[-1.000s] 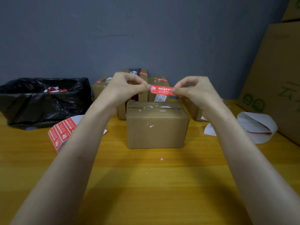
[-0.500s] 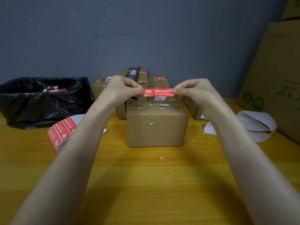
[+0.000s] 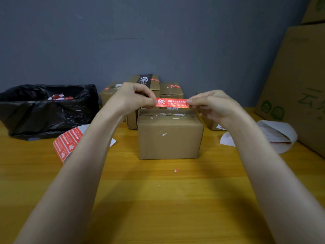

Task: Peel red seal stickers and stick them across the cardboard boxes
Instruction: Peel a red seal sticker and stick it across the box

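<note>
A red seal sticker [image 3: 172,103] with white print is stretched level between both hands, just above the back top edge of a plain cardboard box [image 3: 170,138] standing mid-table. My left hand [image 3: 130,98] pinches the sticker's left end and my right hand [image 3: 211,104] pinches its right end. Whether the sticker touches the box top I cannot tell. A sheet of red stickers [image 3: 67,143] lies curled on the table at the left, partly behind my left forearm.
Three sealed boxes [image 3: 171,89] stand behind the front box by the grey wall. A black bin bag [image 3: 47,111] with red and white scraps sits at the left. White backing paper [image 3: 279,134] lies at the right, beside a large cardboard carton [image 3: 302,85]. Small paper bits dot the wooden table [image 3: 167,199].
The hands have pulled the sticker out flat and level and lowered it slightly toward the front box's top. The box has not moved.
</note>
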Demonstrator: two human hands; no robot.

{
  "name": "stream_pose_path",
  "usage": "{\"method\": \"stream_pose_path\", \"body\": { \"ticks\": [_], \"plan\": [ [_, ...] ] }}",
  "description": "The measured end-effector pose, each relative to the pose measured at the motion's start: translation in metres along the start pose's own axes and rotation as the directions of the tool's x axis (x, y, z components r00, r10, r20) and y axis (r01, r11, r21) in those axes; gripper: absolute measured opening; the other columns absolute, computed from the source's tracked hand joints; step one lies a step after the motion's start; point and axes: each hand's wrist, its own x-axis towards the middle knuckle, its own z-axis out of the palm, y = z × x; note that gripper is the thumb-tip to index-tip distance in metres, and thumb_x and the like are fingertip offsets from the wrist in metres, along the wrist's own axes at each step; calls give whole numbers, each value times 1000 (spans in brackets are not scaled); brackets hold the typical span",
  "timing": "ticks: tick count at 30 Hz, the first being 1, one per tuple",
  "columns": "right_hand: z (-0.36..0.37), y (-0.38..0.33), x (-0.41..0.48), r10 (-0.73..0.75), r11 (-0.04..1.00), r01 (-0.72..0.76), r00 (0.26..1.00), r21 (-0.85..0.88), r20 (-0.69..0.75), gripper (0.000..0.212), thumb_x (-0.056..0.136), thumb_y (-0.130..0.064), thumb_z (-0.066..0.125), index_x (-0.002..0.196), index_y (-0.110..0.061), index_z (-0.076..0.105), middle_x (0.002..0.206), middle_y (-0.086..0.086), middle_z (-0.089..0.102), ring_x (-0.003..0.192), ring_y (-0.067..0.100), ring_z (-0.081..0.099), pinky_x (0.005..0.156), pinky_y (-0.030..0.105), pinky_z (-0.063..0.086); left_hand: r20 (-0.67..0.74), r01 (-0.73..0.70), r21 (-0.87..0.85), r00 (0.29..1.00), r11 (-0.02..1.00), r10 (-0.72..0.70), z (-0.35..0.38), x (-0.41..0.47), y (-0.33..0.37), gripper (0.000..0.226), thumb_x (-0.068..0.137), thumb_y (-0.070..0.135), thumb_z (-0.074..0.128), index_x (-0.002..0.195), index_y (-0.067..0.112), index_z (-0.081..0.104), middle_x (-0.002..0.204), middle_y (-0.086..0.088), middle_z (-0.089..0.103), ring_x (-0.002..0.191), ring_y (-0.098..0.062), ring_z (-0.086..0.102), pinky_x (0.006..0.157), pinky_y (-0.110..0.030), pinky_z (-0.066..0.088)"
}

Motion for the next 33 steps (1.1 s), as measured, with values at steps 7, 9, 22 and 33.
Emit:
{"method": "stream_pose_path", "body": {
  "ticks": [7, 9, 22, 33],
  "plan": [
    [2, -1, -1, -52, 995, 51, 999, -83, -13, 10, 78, -17, 74, 69, -19, 69, 72, -2, 67, 67, 8, 57, 57, 19, 41, 1, 21, 0, 1000, 1000, -21, 0, 1, 0, 8, 79, 11, 71, 75, 16, 67, 83, 0, 66, 73, -5, 61, 61, -11, 46],
    [7, -2, -2, -96, 988, 89, 994, -130, -49, 14, 76, -20, 76, 65, -19, 67, 69, -4, 65, 64, 5, 56, 52, 15, 41, -21, -1, 26, 1000, 1000, 1, 2, 0, 2, 9, 81, 14, 71, 72, 14, 67, 78, 5, 66, 73, -3, 60, 59, -7, 45],
    [17, -5, 0, -63, 968, 37, 993, -249, -96, 34, 81, -24, 71, 106, -16, 50, 107, 0, 49, 101, 15, 45, 80, 28, 41, -95, 84, 270, 994, 959, -60, 12, 11, -4, 31, 85, 22, 68, 111, 5, 63, 118, -11, 61, 113, -23, 54, 96, -36, 45],
    [20, 2, 10, -53, 934, 13, 993, -357, -102, 39, 77, -21, 76, 102, -19, 46, 108, 5, 54, 98, 17, 51, 75, 26, 39, -29, 153, 241, 988, 958, -150, 20, 14, -12, 30, 79, 21, 73, 104, 13, 58, 108, -12, 66, 107, -25, 60, 97, -41, 46]
  ]
}}
